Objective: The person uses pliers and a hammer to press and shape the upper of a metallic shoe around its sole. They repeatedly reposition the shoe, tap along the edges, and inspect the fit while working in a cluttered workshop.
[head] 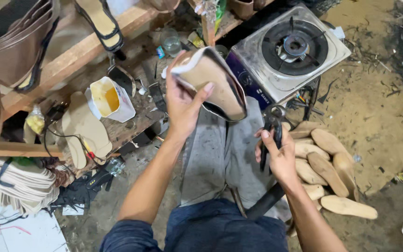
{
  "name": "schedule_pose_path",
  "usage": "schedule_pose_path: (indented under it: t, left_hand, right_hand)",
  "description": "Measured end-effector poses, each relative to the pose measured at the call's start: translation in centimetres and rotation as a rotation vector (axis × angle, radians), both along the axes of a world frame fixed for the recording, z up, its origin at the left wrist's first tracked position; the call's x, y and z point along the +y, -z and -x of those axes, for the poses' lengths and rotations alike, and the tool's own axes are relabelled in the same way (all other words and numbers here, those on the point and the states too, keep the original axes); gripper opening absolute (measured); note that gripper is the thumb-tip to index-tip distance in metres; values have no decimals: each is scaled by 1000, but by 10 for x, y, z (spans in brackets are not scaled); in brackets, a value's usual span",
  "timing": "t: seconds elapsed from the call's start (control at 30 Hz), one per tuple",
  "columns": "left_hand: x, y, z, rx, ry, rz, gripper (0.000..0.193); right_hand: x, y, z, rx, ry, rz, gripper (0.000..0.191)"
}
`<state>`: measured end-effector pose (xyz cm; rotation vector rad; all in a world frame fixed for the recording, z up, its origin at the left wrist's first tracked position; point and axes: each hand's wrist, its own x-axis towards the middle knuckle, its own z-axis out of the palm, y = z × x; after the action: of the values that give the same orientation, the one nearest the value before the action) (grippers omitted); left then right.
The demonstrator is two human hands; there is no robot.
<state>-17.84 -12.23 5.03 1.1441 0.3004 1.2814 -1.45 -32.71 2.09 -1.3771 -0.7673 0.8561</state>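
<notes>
Above a littered workshop floor (378, 116), beside a gas stove (291, 49), a shoe upper on its last (218, 84) is gripped aloft by the left hand (183, 100), while black pincers (272, 128) are clenched in the right hand (278, 156) near a pile of wooden lasts (325, 163).

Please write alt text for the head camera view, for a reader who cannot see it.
Seen from above, a person's left hand holds up an unfinished shoe while the right hand grips black pincers. A single-burner gas stove and a pile of wooden shoe lasts sit nearby on the floor.
</notes>
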Motion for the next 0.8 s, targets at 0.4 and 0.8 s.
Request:
schedule_pose_path:
  t: [0.4,0.8]
  left_hand:
    - [-50,54,79,683,-206,-109,43]
    - [-80,40,96,715,-178,-715,57]
  right_hand:
    - [10,-22,42,-448,-603,165,29]
    - [4,-71,50,-461,-682,353,32]
